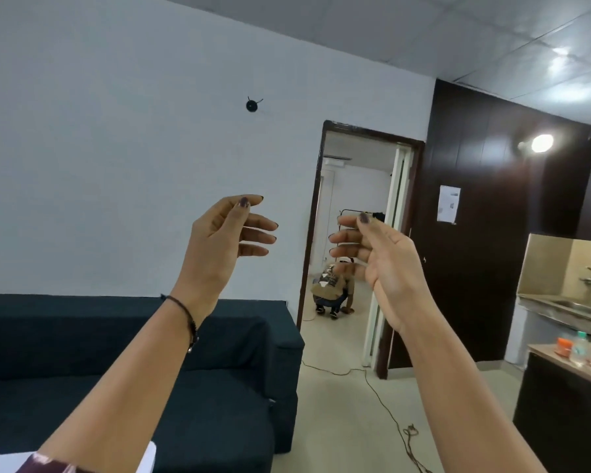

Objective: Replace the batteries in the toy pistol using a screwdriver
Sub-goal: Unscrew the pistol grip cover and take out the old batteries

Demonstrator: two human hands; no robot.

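Fingers (257,238) of the left hand (219,244) are loosely spread and hold nothing; those of the right hand (388,268) lie the same way, relaxed and empty; both hands are raised in mid-air, palms turned toward each other, apart. The task looks either not begun or already finished, and this view cannot settle which; the toy pistol is nowhere in sight, nor the screwdriver, nor any batteries, so no step shows as done. The camera faces the room rather than a work spot: a dark sofa (219,387) lies below the arms; an open doorway (355,199) stands behind the hands. At the right edge a surface (546,357) carries a bottle (580,349) and an orange item (563,346), too small to name; whatever lies beneath the forearms is out of frame; a pale patch at the bottom left corner cannot be identified.
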